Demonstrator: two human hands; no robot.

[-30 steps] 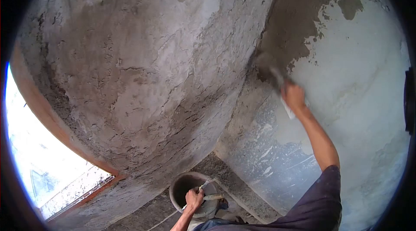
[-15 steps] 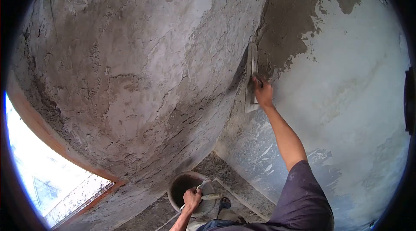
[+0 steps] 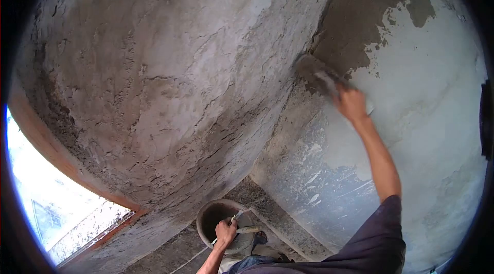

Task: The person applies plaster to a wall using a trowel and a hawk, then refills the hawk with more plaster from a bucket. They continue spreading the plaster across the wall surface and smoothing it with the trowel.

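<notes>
Two hands busy. My right hand [image 3: 351,103] wrapped round trowel [image 3: 315,71], motion-blurred; half a second ago blade stood upright along corner seam, now slants up-left from hand, tip near seam. Above hand: dark, damp-looking plaster [image 3: 355,17], ragged edge. Right of hand: smooth pale wall [image 3: 432,78], wide open stretch. Left, past seam: rough, cracked wall [image 3: 180,94]. My left hand [image 3: 225,231] grasping slim pale tool [image 3: 238,215] over round bucket [image 3: 222,202].
</notes>
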